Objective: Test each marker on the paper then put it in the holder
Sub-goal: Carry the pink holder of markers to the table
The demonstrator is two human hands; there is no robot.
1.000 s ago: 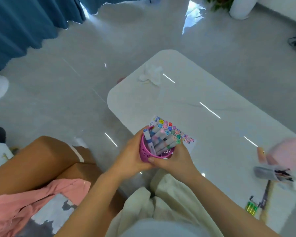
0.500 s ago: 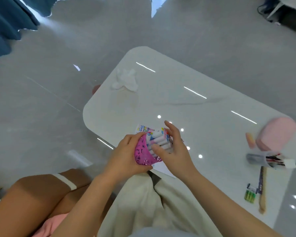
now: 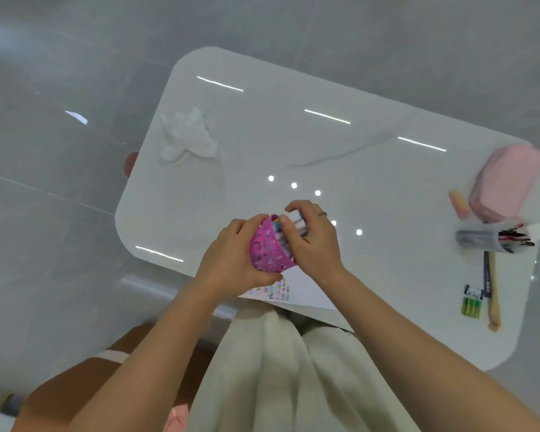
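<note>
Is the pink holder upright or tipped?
Tipped: pink holder lies sideways in the left hand, its mouth facing the right hand, which grips the markers sticking out.

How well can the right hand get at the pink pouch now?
Probably yes, once it lets go: the right hand grips markers in the holder, yet only bare table lies between it and the pink pouch.
</note>
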